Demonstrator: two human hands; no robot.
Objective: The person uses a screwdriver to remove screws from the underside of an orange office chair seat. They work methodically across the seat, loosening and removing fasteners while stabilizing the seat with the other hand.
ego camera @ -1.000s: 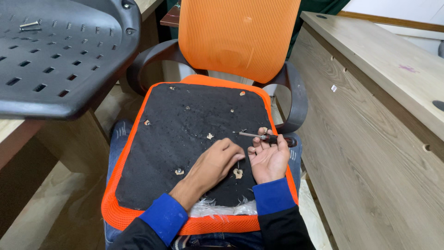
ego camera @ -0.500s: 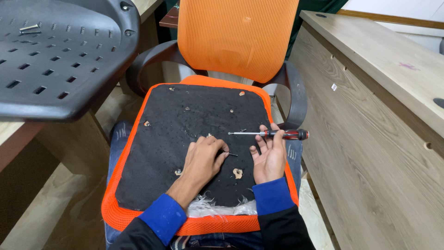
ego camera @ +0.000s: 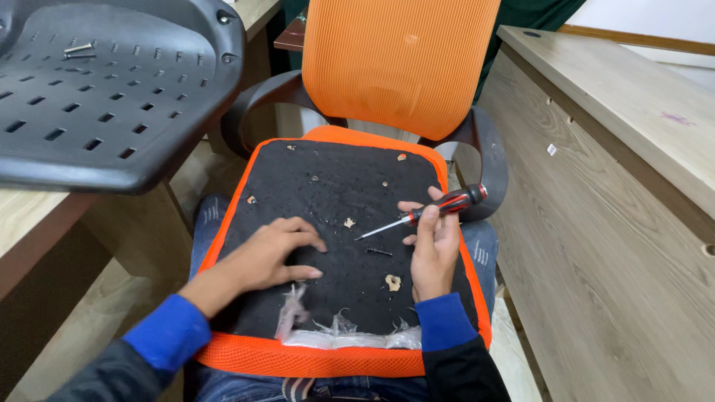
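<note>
Two bare hands work over a black seat pad (ego camera: 328,201) with an orange mesh edge, lying across the person's lap in front of an orange chair (ego camera: 402,59).

Right hand (ego camera: 434,246): fingers curled round the red and black handle of a screwdriver (ego camera: 424,216), thumb up along the grip. The shaft slants down to the left, its tip just above the pad near a small dark screw (ego camera: 378,251) lying loose there. The wrist rests on the pad's right side, blue cuff at the near edge.

Left hand (ego camera: 272,253): palm down, fingers spread loosely and half bent, fingertips (ego camera: 316,274) pressing on the pad left of the screw. It holds nothing. The forearm comes in from the lower left.

Compared with half a second ago, the screwdriver has tipped from nearly level to slanting downward, and the left hand has slid a little to the left.

Torn clear plastic (ego camera: 342,331) clings along the pad's near edge. A grey perforated seat shell (ego camera: 97,112) lies on a wooden table (ego camera: 30,223) at upper left.
</note>
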